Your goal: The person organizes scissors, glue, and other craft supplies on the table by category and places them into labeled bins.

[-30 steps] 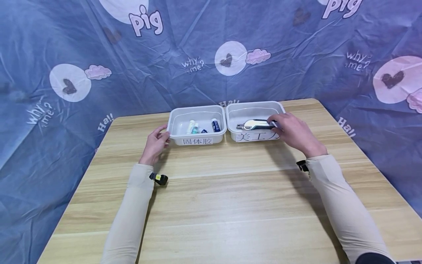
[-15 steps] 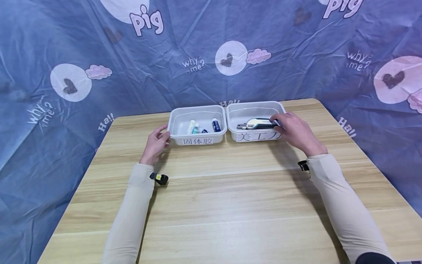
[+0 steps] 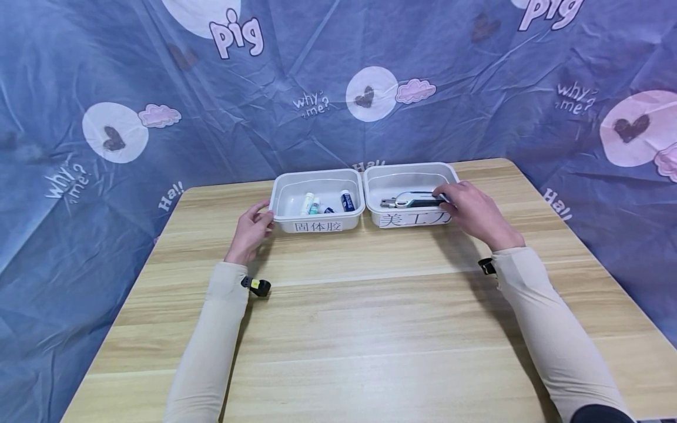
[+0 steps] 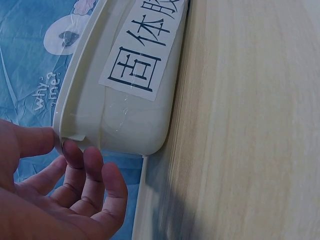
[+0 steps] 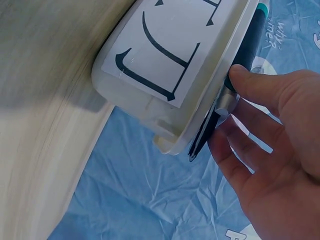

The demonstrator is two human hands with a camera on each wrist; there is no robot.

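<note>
Over right bin (image 3: 409, 173), right hand (image 3: 473, 212) pinches utility knife (image 3: 412, 201); left hand (image 3: 248, 230) loose, touching left bin (image 3: 317, 176).

Left bin (image 3: 280, 200): white paper label (image 3: 317, 225) on the front wall reads 固体胶, black characters; the left wrist view shows 固体 and part of the third.
Right bin (image 3: 407, 170): front label (image 3: 409, 220) reads 美工刀, last character partly behind the right hand (image 3: 473, 211); the right wrist view shows only large black strokes.
Blue backdrop cloth (image 3: 106, 70): "pig" (image 3: 236, 34) top left, again top right, cut off; "why me?" (image 3: 311, 101) several times; "Ha!" (image 3: 168, 197) near the table edges.
Print on the tubes in the left bin too small to read.
</note>
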